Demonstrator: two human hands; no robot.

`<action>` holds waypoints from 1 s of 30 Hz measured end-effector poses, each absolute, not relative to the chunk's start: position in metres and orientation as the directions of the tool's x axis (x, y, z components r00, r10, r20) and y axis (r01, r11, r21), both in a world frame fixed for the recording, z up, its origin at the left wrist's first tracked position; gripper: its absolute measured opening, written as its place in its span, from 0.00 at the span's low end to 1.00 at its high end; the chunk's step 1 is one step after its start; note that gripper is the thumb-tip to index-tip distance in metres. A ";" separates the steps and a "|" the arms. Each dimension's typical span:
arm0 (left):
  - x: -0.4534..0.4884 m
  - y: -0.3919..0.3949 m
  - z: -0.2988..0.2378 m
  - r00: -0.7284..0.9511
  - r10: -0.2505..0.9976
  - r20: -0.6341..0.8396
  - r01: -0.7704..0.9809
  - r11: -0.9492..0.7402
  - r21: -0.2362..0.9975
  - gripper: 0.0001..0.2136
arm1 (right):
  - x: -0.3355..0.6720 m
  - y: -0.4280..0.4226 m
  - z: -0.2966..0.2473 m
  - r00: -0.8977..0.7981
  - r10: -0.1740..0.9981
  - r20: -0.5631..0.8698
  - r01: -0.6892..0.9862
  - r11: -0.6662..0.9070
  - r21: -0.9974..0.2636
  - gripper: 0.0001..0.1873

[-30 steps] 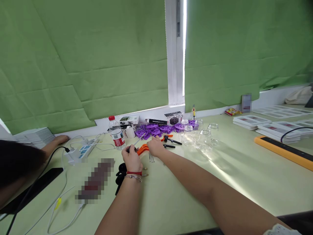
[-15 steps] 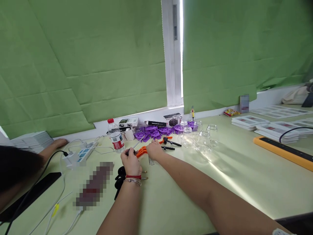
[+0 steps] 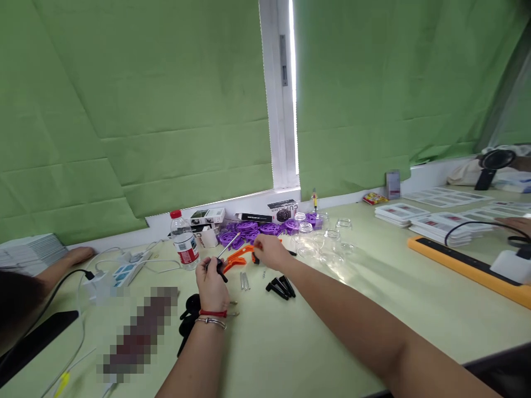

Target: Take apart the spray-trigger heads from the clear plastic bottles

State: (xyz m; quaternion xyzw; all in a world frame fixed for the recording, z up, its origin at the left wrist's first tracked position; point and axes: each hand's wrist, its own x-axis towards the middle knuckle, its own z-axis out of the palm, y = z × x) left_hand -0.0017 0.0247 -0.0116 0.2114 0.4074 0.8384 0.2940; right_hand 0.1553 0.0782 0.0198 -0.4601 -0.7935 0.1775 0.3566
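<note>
My left hand point(image 3: 212, 284) is closed around a black-handled tool with a thin metal shaft point(image 3: 229, 245), which points up and to the right. Just right of it lie orange plastic arms point(image 3: 237, 260). My right hand point(image 3: 271, 251) reaches over their far end, fingers bent down and pinched at a small black part point(image 3: 255, 257); the fingertips are partly hidden. Between the hands and me lie several metal pins point(image 3: 245, 281) and several black plastic pieces point(image 3: 282, 287). Black round-headed parts point(image 3: 191, 309) sit beside my left wrist.
Behind are purple plastic parts point(image 3: 249, 231), a water bottle point(image 3: 184, 243) and small boxes point(image 3: 284, 210). Clear cups point(image 3: 331, 243) stand right of my right hand. A power strip point(image 3: 128, 270), cables and another person's arm point(image 3: 62, 268) are left. Card stacks point(image 3: 440, 228) and an orange bar point(image 3: 464, 265) lie right.
The view has turned slightly right, bringing another person's hand in at the right edge. My right hand has shifted on the orange arms, uncovering the metal pins and black pieces.
</note>
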 end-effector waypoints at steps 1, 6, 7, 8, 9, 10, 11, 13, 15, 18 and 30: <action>0.001 0.024 -0.011 -0.720 0.683 0.124 -0.326 -0.490 0.809 0.06 | 0.169 0.077 0.022 -0.288 0.867 0.407 0.508 0.499 -0.703 0.05; 0.021 0.013 -0.006 -0.584 0.806 0.096 -0.424 -0.404 0.810 0.09 | 0.230 0.063 0.028 -0.136 0.964 0.229 0.021 0.234 -0.972 0.09; 0.025 0.010 -0.004 -0.540 0.838 0.083 -0.446 -0.368 0.816 0.09 | 0.239 0.060 0.027 -0.125 0.970 0.207 -0.055 0.201 -0.978 0.11; 0.029 0.008 -0.003 -0.494 0.866 0.072 -0.458 -0.330 0.825 0.09 | 0.246 0.057 0.025 -0.114 0.974 0.196 -0.119 0.183 -0.976 0.12; 0.032 0.006 -0.002 -0.450 0.890 0.066 -0.461 -0.295 0.837 0.08 | 0.252 0.056 0.022 -0.104 0.975 0.194 -0.167 0.175 -0.970 0.14; 0.035 0.004 -0.002 -0.410 0.910 0.063 -0.454 -0.263 0.851 0.08 | 0.256 0.055 0.018 -0.098 0.976 0.193 -0.199 0.170 -0.965 0.15; 0.037 0.002 -0.002 -0.374 0.925 0.066 -0.439 -0.239 0.866 0.09 | 0.260 0.055 0.015 -0.096 0.977 0.189 -0.217 0.164 -0.962 0.16; 0.039 0.000 -0.004 -0.318 0.943 0.097 -0.386 -0.223 0.895 0.11 | 0.265 0.057 0.008 -0.102 0.978 0.182 -0.230 0.155 -0.961 0.17; 0.040 -0.001 -0.006 -0.280 0.948 0.151 -0.301 -0.236 0.924 0.14 | 0.269 0.059 0.004 -0.113 0.976 0.187 -0.239 0.156 -0.958 0.18; 0.038 -0.001 -0.009 -0.260 0.936 0.238 -0.130 -0.278 0.952 0.18 | 0.271 0.061 0.001 -0.131 0.974 0.185 -0.270 0.144 -0.952 0.19; 0.039 -0.007 -0.004 -0.336 0.884 0.326 0.054 -0.327 0.943 0.18 | 0.267 0.058 0.001 -0.031 0.991 0.130 -0.483 0.099 -0.870 0.23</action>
